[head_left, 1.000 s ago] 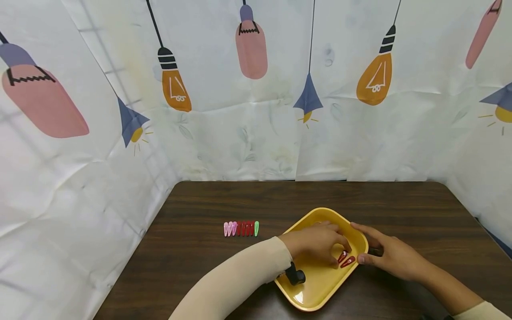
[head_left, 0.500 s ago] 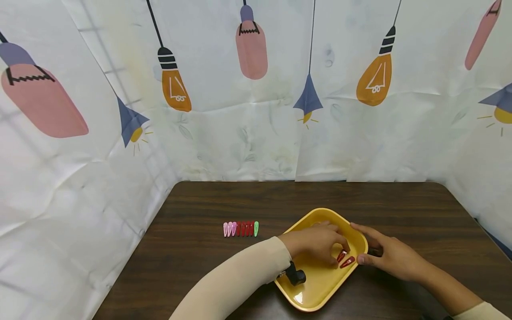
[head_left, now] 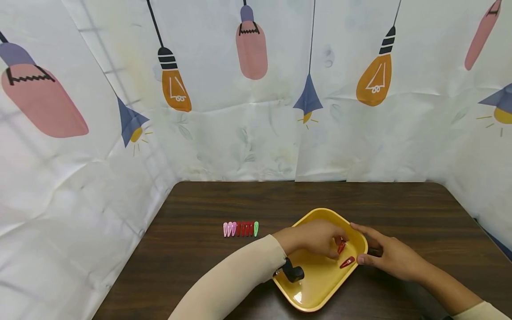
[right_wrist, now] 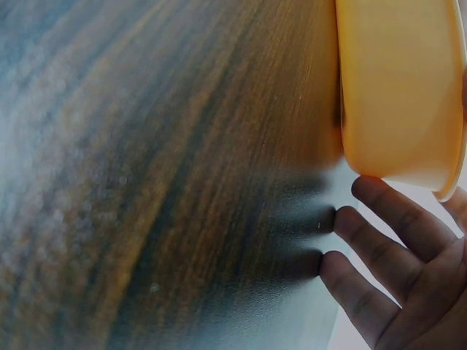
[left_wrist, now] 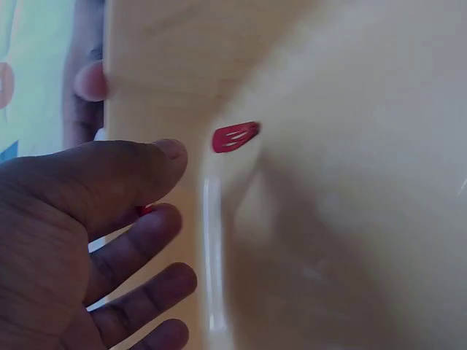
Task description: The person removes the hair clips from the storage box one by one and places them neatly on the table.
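Note:
My left hand [head_left: 320, 238] reaches into the yellow tray [head_left: 320, 278] and pinches a red snap hair clip [head_left: 341, 247] between thumb and index finger. In the left wrist view only a bit of that held clip [left_wrist: 146, 210] shows between the fingertips. Another red hair clip [head_left: 347, 262] lies in the tray by its right wall. At the tray's right corner my right hand [head_left: 394, 255] touches the rim, index finger and thumb spread apart. Seen from the right wrist, its fingers [right_wrist: 383, 244] are fairly straight, one tip touching the tray's outer wall.
Left of the tray, a neat row of hair clips [head_left: 242, 229] lies on the dark wooden table [head_left: 192, 266]: pink ones, several red ones and a green one at the right end. A cloth printed with lamps [head_left: 252, 133] hangs behind the table.
My left hand has taken hold of one of the two red clips and drawn it slightly up and away from the other. My right hand and the tray have stayed put.

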`<state>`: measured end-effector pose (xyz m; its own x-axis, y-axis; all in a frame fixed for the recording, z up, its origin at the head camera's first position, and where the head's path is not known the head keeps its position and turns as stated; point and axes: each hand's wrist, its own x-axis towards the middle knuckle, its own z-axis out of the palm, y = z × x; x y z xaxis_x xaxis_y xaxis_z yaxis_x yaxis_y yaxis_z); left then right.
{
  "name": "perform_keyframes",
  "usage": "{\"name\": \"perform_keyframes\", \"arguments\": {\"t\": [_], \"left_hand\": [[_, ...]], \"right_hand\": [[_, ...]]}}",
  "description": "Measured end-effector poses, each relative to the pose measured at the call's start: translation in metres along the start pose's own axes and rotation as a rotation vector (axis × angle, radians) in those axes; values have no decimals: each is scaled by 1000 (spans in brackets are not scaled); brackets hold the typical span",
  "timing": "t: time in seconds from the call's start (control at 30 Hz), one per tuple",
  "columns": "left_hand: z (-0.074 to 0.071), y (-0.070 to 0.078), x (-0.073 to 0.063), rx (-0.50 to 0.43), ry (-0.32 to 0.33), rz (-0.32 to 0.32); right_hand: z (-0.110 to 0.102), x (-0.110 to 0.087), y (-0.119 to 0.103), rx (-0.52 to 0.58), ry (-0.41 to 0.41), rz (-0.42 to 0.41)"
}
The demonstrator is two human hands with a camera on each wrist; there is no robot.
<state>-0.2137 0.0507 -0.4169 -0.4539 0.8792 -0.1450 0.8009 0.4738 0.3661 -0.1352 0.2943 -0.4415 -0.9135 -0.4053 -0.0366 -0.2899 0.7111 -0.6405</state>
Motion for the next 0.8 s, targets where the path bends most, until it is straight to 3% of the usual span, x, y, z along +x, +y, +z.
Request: {"name": "perform_keyframes", "arguments": {"t": [0.33,0.8], "left_hand": [[-14,-6,-13,-83,66,12],[-30,-30,-52,-181,191,-16]], "right_hand": [[0,1,0,-18,8,13],[1,2,1,-35,18,9]]}}
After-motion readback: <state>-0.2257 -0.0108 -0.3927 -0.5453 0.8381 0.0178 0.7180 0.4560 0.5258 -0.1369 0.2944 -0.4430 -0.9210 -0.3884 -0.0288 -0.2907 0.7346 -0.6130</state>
